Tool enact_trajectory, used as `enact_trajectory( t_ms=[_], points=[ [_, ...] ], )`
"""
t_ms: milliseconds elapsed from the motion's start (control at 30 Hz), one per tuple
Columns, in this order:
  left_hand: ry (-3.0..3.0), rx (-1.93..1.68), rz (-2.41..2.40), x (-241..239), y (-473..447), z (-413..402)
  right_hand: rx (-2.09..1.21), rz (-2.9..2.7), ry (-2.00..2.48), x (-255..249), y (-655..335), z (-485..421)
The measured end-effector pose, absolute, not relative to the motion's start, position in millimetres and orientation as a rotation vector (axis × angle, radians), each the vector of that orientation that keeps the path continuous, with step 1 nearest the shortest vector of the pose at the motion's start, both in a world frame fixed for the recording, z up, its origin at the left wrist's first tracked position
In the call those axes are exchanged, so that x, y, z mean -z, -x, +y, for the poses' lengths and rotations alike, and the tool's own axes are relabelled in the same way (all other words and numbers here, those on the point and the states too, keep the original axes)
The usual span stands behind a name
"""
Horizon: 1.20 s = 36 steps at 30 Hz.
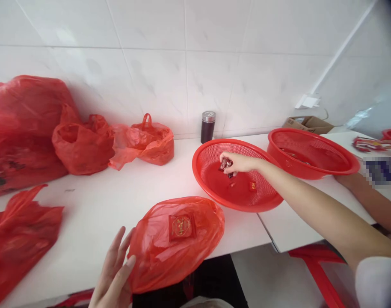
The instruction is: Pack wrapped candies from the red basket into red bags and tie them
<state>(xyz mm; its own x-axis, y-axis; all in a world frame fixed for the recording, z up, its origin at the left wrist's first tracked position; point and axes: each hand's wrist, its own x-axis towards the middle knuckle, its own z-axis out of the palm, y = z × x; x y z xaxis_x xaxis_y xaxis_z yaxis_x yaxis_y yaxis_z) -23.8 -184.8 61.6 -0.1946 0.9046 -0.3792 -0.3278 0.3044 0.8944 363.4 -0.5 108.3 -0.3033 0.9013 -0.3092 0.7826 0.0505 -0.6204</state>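
My left hand (114,271) lies at the table's front edge, fingers spread and open, touching the left side of a red plastic bag (157,252). A small red packet with gold print (182,226) shows through the bag's film. My right hand (237,163) reaches over a red mesh basket (202,171), fingers pinched on a few small wrapped sweets (225,165). Three more small wrapped sweets (252,186) lie on the basket's bottom.
A second red basket (311,169) stands to the right, with another person's forearm (368,199) beside it. Several red plastic bags (83,145) lie along the tiled wall and at front left. A dark flask (208,126) and a cardboard box (307,124) stand at the back.
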Motion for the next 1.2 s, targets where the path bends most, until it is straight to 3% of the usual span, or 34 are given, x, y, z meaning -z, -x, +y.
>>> enact_trajectory(
  t_ms=[167, 267, 333, 467, 600, 767, 900, 1033, 1200],
  points=[
    [-0.414, -1.214, 1.310, -52.6, 29.1, -192.1, -1.220, -2.201, 1.141, -163.9, -283.7, -49.8],
    [-0.321, -1.202, 1.284, -42.7, 31.4, -197.3, -1.271, -2.474, 0.852, -149.1, -223.9, -82.8],
    [-0.268, -1.194, 1.295, -37.9, 33.8, -198.2, -1.120, -2.702, 0.754, -120.5, -190.0, -95.5],
    [-0.329, -1.282, 1.264, -39.8, 39.2, -191.7, -0.854, -2.777, 0.894, -89.0, -162.4, -97.8],
    [-0.408, -1.384, 1.271, -48.4, 43.3, -181.9, -0.935, -2.473, 1.091, -125.2, -207.0, -80.7],
    [-0.457, -1.394, 1.323, -49.4, 44.6, -175.8, -0.503, -2.401, 1.974, -135.1, -319.7, -52.1],
    [-0.456, -1.334, 1.326, -46.5, 41.7, -175.2, -0.750, -2.271, 2.585, -101.5, -380.7, -40.0],
    [-0.446, -1.297, 1.312, -44.8, 41.2, -176.0, -1.013, -2.298, 2.480, -83.6, -378.2, -38.7],
    [-0.462, -1.295, 1.342, -44.1, 43.0, -178.0, -1.055, -2.441, 2.135, -77.0, -331.4, -50.2]
  ],
)
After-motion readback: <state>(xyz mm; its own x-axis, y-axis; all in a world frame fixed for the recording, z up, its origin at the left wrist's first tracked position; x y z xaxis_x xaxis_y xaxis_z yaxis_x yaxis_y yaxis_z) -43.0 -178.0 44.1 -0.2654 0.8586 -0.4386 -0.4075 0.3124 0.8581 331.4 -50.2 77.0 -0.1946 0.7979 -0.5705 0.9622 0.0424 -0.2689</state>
